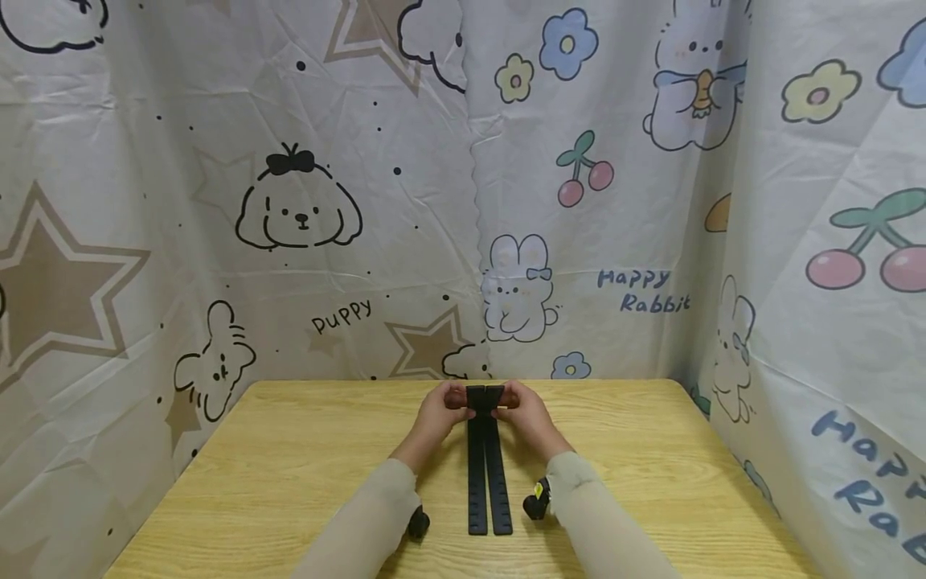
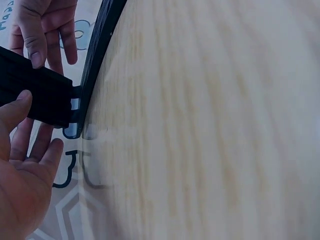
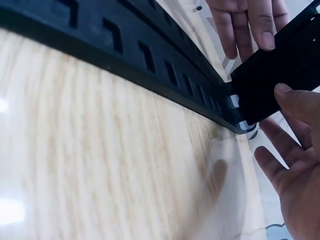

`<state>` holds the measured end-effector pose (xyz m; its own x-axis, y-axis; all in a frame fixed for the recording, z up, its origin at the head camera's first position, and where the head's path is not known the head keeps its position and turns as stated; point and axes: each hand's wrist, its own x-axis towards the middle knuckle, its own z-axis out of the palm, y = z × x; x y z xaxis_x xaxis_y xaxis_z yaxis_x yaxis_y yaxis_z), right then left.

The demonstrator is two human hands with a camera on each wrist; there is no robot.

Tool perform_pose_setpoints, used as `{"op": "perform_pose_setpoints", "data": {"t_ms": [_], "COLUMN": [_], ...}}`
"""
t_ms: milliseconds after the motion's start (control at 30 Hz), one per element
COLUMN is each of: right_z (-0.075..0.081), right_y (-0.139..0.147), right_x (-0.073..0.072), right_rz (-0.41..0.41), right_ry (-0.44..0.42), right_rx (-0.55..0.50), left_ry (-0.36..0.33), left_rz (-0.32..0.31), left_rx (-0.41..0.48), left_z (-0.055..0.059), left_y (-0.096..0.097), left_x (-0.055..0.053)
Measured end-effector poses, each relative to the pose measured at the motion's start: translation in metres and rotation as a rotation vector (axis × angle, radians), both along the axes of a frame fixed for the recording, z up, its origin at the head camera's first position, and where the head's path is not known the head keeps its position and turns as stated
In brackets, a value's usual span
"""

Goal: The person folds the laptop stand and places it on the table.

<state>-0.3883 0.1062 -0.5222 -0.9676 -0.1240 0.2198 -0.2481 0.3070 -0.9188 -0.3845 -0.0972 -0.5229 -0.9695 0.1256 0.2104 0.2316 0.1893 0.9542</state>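
A black folding stand (image 1: 477, 482) lies on the table, its two long notched legs side by side and slightly spread toward me. At the far end a flat black panel (image 3: 280, 67) joins the legs by small hinge tabs and is tilted up from them. My left hand (image 1: 441, 410) pinches the panel's left edge, thumb on the near face and fingers behind. On the opposite edge, my right hand (image 1: 528, 414) pinches it the same way. Both wrist views show the thumbs against the panel, with several other fingers loosely extended.
The stand rests on a light wood-grain table (image 1: 311, 474). A printed curtain (image 1: 419, 201) hangs behind the table's far edge and along both sides. Small black devices, such as one with a yellow mark (image 1: 537, 498), sit at the wrists.
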Motion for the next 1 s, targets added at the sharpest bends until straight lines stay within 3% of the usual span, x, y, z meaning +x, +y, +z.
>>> {"op": "perform_pose_setpoints", "data": {"t_ms": [600, 867, 1000], "right_z": [0.001, -0.001, 0.001], "right_y": [0.008, 0.015, 0.019], "right_x": [0.001, -0.002, -0.003], "right_rz": [0.094, 0.144, 0.195], "right_ry": [-0.014, -0.036, -0.064], "right_rx": [0.032, 0.058, 0.092], "left_ry": [-0.036, -0.061, -0.095], "left_rz": [-0.066, -0.127, -0.193], "left_rx": [-0.005, -0.035, -0.032], "left_z": [-0.007, 0.001, 0.003], "left_y": [-0.004, -0.008, -0.012], "left_x": [-0.007, -0.002, -0.002]}}
